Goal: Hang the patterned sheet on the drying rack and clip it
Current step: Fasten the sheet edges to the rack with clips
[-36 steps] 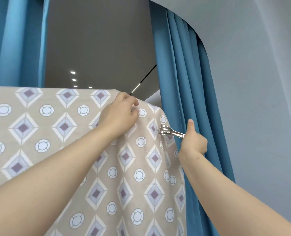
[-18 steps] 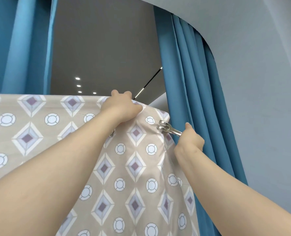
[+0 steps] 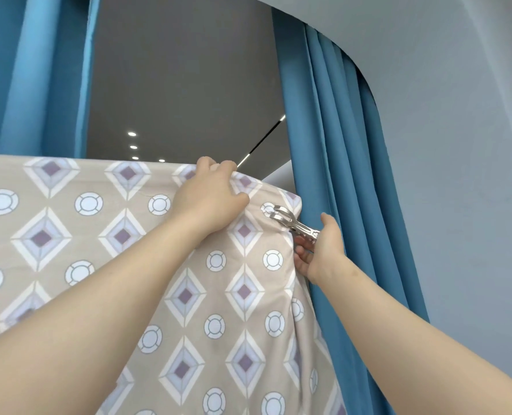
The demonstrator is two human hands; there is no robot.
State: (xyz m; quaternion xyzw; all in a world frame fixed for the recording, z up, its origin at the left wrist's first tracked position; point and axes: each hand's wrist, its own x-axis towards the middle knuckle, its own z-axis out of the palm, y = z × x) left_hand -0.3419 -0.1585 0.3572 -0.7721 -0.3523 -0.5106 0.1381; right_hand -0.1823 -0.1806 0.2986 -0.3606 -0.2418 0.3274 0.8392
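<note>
Above us a grey ceiling (image 3: pixel 183 85) with small round lights meets a pale wall (image 3: pixel 458 145), and blue curtains (image 3: pixel 332 121) hang in soft vertical folds on both sides of the opening.

From the head view we see the sheet (image 3: pixel 69 235), a matte beige cotton printed with lilac diamonds and white rings, draped over a straight top line; the rack beneath is hidden by the cloth. It hangs flat on the left and gathers into loose pleats toward its right edge, which lies just beside the right-hand curtain.

Our left hand (image 3: pixel 210 202) sits on the top fold, fingers curled over the far side and thumb pressed on the front, gripping the cloth. Just right of it a shiny metal clip (image 3: pixel 287 221) bites the sheet near the upper right corner, its rounded jaws on the fabric and its thin handles pointing right.

Our right hand (image 3: pixel 320 247) has its thumb above the handles and its fingers loosely curled below, touching them; we cannot tell whether it squeezes. Open room lies above the fold; the curtain crowds the right edge.
</note>
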